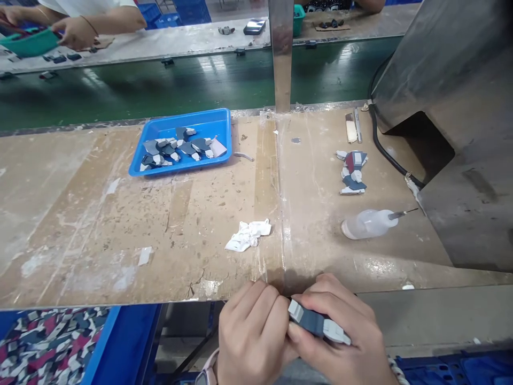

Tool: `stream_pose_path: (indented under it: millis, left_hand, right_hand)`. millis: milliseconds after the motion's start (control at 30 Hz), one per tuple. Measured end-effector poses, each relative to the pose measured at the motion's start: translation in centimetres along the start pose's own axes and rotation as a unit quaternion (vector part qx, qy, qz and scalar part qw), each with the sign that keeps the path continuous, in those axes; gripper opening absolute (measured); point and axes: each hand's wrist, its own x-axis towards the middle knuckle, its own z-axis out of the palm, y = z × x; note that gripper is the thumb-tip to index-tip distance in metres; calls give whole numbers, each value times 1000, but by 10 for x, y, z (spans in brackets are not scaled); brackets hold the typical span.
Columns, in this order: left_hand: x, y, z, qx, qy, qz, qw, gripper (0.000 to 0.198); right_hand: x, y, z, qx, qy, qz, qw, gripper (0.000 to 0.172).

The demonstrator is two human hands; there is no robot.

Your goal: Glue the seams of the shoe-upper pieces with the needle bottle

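Both my hands meet just below the near edge of the worn brown table [120,224]. My right hand [340,337] is closed around a small dark grey-blue plastic part with light grey ends [316,323]. My left hand [250,334] is closed too, its fingertips pressed against the left end of the same part. A blue tray [218,120] with several similar grey and blue parts lies at the far middle of the table. A crumpled white rag [248,235] lies in front of my hands.
A clear squeeze bottle with a needle tip [368,223] lies on its side at the right, behind it a small pile of assembled parts [352,171]. A big metal housing [452,123] fills the right. A green conveyor [160,80] runs behind; another person's hands [76,29] work beyond it.
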Motion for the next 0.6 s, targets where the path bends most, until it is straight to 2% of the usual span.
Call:
stream_pose_path:
  millis: [233,367,500,600]
  left_hand:
    - [-1,-5,-6,9,-26,30,999,45]
    - [3,-3,-8,8,-21,29,999,48]
    - [9,2,-2,-40,-6,-3,999,38]
    - [14,7,1,-100,28,-10,995,28]
  right_hand:
    - [0,4,-6,-3,-64,-7,998,13]
    - [1,4,-8,1,-61,-13,998,10]
    - [-5,9,-9,107,-30,91,990,9]
    - [-12,14,-6,260,16,203,944,17]
